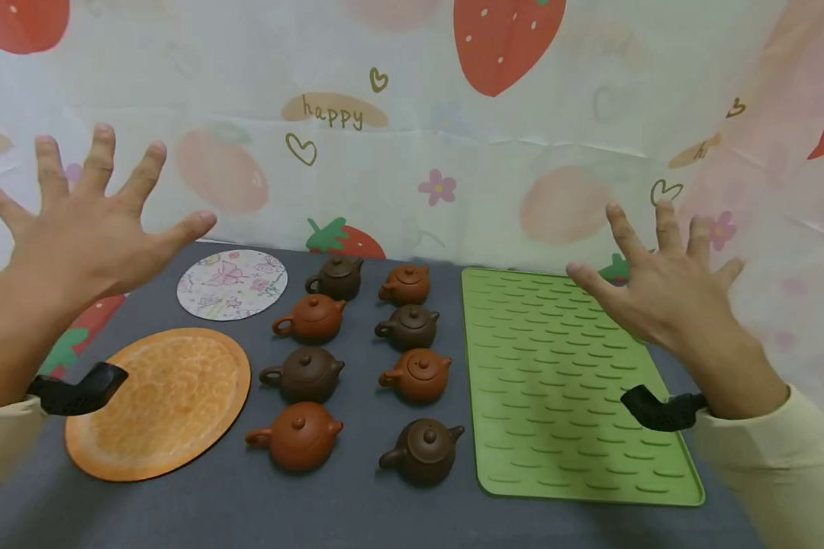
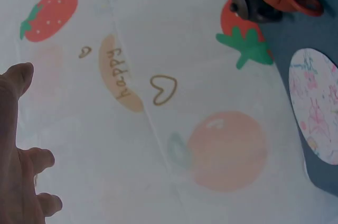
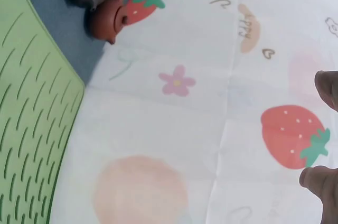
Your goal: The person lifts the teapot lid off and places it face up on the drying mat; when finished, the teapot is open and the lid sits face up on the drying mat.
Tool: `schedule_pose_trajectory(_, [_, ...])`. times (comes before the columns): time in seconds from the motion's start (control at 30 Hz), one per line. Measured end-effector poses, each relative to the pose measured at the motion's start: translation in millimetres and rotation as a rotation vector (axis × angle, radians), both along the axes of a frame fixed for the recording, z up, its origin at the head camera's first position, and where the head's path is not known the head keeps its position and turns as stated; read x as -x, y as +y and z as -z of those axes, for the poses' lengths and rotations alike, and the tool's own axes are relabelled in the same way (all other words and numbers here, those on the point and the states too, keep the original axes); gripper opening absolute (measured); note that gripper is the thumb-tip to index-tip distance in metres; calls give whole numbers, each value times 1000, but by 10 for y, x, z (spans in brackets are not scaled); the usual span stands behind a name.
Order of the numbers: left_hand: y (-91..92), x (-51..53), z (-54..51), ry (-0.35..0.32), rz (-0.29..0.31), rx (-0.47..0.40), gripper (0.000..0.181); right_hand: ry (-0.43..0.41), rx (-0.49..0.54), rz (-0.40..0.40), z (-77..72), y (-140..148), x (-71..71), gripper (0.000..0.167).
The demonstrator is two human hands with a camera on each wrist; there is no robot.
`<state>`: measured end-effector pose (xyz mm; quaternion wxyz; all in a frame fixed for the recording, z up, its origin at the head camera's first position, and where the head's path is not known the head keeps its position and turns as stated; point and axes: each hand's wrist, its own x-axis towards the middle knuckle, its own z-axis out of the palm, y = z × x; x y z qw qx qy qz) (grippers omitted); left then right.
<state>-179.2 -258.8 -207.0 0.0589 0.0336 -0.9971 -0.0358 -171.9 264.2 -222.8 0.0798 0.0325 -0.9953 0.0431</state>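
Both hands are raised in the air with fingers spread, holding nothing. My left hand (image 1: 89,236) is above the left side of the table, over the round orange-brown mat (image 1: 158,404) and near the round patterned white mat (image 1: 232,284). Over the green ridged mat (image 1: 556,381) hovers my right hand (image 1: 680,293). Between the mats stand several small clay teapots in two columns, some reddish like the front left teapot (image 1: 302,437), others dark brown like the front right teapot (image 1: 426,451). In the wrist views only some fingers show.
A grey cloth (image 1: 371,511) covers the table. Behind it hangs a white curtain (image 1: 412,175) printed with strawberries, hearts and flowers. A black wrist device (image 1: 82,389) sits on the left wrist, and another device (image 1: 659,408) on the right.
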Motion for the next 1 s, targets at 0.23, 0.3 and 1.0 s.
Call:
schedule_pose_trajectory(0.23, [115, -111, 65, 46, 24, 15, 96, 26, 13, -20, 45, -48, -89, 84])
schedule_pose_trajectory(0.3, [143, -135, 88, 54, 31, 12, 96, 30, 11, -23, 62, -57, -114, 84])
schedule_pose_trajectory(1.0, [437, -518, 550, 395, 289, -213, 88, 214, 106, -241, 383, -145, -366, 85])
